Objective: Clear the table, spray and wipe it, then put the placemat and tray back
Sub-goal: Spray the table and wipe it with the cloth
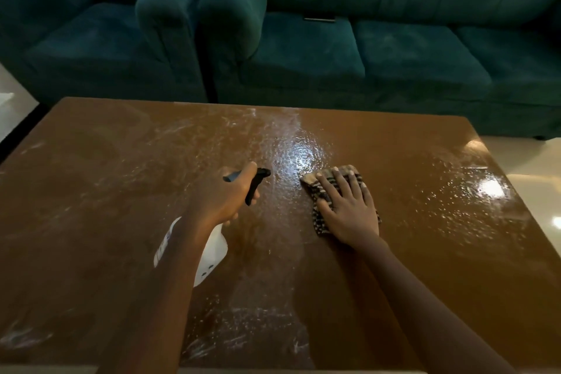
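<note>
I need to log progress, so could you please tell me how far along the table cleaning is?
Done: the brown wooden table is cleared and sprayed wet. In hand: the left hand holds the white spray bottle; the right hand presses the checked cloth. Left: finishing wiping, returning placemat and tray, neither visible.

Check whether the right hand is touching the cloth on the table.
Touching. The head view shows the right hand pressed flat on the striped cloth, fingers spread across it, with no gap, on the wet brown table.
</note>
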A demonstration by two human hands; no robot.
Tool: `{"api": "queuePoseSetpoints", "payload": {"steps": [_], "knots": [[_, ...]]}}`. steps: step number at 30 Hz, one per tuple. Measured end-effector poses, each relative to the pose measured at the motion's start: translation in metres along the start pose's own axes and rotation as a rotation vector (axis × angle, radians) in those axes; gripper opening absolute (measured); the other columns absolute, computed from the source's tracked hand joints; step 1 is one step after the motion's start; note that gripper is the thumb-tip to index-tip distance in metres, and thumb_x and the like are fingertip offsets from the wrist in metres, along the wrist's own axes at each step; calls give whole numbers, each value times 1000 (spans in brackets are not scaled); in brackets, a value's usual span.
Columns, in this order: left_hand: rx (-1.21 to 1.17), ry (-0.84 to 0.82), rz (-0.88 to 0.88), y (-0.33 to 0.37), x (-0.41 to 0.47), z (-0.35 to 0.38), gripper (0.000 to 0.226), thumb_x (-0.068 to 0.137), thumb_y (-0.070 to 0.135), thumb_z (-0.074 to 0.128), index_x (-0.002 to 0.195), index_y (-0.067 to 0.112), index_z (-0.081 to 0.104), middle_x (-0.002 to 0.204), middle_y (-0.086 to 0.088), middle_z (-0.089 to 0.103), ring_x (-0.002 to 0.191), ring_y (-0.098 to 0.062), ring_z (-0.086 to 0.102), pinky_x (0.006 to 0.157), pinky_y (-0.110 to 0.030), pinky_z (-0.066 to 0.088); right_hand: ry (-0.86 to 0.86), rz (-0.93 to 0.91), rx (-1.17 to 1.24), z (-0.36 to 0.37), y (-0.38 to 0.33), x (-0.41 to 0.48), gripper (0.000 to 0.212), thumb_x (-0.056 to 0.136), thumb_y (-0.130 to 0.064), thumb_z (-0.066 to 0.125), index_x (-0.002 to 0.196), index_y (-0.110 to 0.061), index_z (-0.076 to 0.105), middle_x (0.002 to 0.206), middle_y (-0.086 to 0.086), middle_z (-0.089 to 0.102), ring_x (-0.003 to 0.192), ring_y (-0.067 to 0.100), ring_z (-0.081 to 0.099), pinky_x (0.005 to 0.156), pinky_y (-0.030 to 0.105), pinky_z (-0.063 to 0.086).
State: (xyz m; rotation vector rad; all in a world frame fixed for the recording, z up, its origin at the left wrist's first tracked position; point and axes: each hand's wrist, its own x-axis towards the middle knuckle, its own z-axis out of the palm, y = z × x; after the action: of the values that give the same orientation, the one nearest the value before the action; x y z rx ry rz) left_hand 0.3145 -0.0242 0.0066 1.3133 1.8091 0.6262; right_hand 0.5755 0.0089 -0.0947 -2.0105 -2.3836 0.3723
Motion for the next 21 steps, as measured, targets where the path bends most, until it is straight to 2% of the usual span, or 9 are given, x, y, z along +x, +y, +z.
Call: {"api": "queuePoseSetpoints", "payload": {"steps": [3,7,13,15,17,21], "knots": [[-20,14,25,1,-19,6,57,100,56,35,81,17,73,77,3,75,41,-8,53,51,-28,46,10,-19,-3,2,4,-19,72,83,-68,-6,152,-49,-10,164,-10,-15,150,16,-20,122,42,-9],[-201,53,148,-5,-58,13,64,103,51,31,79,8,72,82,-7,74,38,-17,44,47,-35,42,2,-52,4,4,10,-39,76,79,-71,-7,152,-50,-9,164,-11,-14,150,16,-19,122,42,-8],[-351,164,150,-23,-135,26,64,103,47,27,86,1,69,86,-15,72,37,-18,38,43,-31,36,-16,-118,-6,3,19,-46,62,96,-64,14,154,-49,-5,165,-10,-12,151,18,-17,122,44,-6],[-384,163,107,-31,-158,32,66,98,51,29,85,0,68,87,-18,71,38,-17,38,43,-32,36,-19,-123,-3,0,20,-47,61,97,-63,16,154,-48,-4,165,-10,-11,151,19,-16,122,44,-6],[-409,178,84,-45,-179,36,66,93,57,31,84,4,69,87,-22,69,41,-24,36,44,-37,35,-21,-126,14,-1,17,-49,61,98,-62,17,154,-48,-2,166,-10,-10,151,19,-15,122,44,-7],[-446,257,60,-82,-208,46,67,87,67,38,77,9,70,81,-39,60,42,-33,32,39,-44,32,-18,-86,36,1,9,-56,61,98,-60,18,155,-47,1,166,-9,-9,151,19,-15,122,44,-8]]}}
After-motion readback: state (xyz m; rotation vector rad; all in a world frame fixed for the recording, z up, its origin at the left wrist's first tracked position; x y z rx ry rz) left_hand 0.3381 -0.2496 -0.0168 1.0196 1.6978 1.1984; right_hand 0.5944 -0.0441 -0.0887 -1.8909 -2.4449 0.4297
